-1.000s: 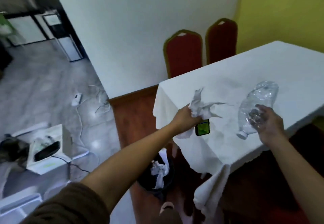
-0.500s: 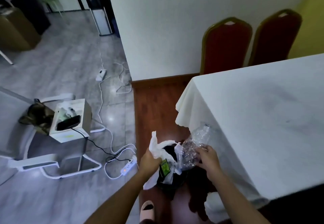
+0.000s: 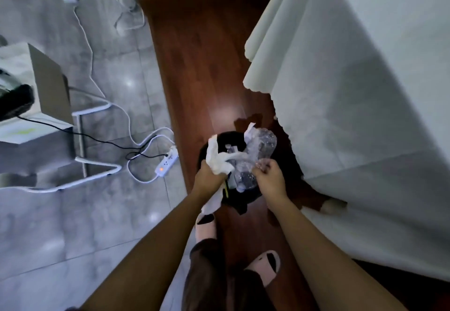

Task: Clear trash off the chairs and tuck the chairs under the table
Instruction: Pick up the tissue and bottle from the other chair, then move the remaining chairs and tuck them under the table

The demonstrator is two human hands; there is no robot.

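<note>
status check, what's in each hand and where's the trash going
Left hand shut on crumpled white tissue. Right hand shut on crushed clear plastic bottle. Both over black trash bin on the floor. Nothing blocking.

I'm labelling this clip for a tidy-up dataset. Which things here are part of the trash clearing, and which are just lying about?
Part of the job:
- left hand, gripping crumpled white paper
- right hand, holding crushed clear plastic bottle
- black bin beneath both hands

Just lying about:
- white power strip and its cables
- cardboard box on a white stand
- white tablecloth
</note>
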